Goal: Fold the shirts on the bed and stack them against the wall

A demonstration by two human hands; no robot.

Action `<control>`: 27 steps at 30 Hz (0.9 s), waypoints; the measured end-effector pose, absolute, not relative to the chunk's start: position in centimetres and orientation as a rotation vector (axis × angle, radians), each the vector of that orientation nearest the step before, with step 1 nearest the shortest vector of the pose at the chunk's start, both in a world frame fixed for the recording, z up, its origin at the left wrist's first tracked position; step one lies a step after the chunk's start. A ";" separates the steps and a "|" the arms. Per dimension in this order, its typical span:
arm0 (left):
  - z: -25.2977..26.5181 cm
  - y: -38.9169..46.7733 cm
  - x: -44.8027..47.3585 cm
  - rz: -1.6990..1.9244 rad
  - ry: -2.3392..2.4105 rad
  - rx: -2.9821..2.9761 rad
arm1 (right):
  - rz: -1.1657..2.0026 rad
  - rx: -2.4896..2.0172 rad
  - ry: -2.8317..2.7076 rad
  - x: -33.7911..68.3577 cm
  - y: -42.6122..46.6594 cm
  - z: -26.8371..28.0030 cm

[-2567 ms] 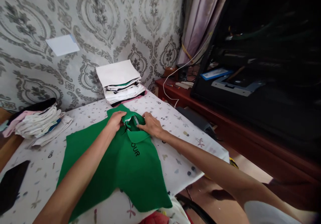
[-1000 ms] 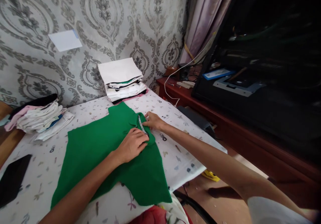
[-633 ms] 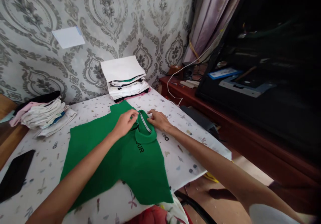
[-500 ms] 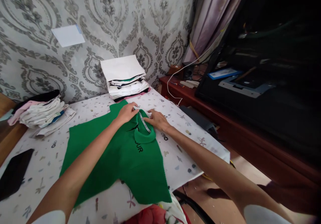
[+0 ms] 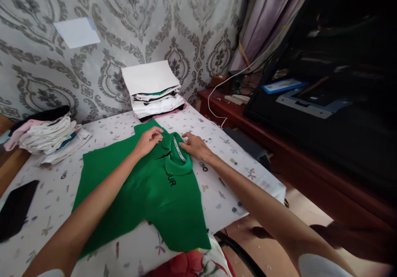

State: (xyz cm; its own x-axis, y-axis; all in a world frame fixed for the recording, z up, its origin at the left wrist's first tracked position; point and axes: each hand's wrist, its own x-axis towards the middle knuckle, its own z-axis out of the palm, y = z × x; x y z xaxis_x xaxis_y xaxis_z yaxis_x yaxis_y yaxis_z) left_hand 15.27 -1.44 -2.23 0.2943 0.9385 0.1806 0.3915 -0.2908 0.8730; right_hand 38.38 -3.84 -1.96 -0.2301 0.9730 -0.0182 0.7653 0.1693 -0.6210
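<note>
A green polo shirt lies spread front side up, its collar toward the right and dark letters on its chest. A white tape with dark marks lines the inside of the neck. My left hand is over the shirt's upper part, left of the collar, its fingers loosely bent and apart, holding nothing. At the collar's right edge is my right hand, thumb and forefinger apart, the thumb at the collar's rim. Whether it touches the cloth there is hard to see.
Folded garments form a stack by the wall. Another clothes pile sits at the left, with a black phone-like slab nearer me. A patterned sheet covers the table. To the right stands a red-brown cabinet with a large dark screen.
My left hand has drawn back leftward from the collar, and its fingers have loosened. My right hand stays at the collar's edge. The view has shifted slightly.
</note>
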 end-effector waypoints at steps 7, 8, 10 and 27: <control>-1.2 -9.2 17.2 0.760 0.999 2.417 | 1.009 -1.584 -1.958 38.0 -4.2 -2.0; -1.2 -10.0 17.6 0.688 0.969 2.492 | 1.000 -1.566 -1.920 37.9 -4.2 -2.0; -1.3 -11.1 18.2 0.573 0.936 2.585 | 0.957 -1.535 -1.861 38.0 -4.1 -2.2; -4.5 -7.1 6.4 0.431 1.599 2.438 | 0.373 -1.580 -2.372 28.9 2.9 0.5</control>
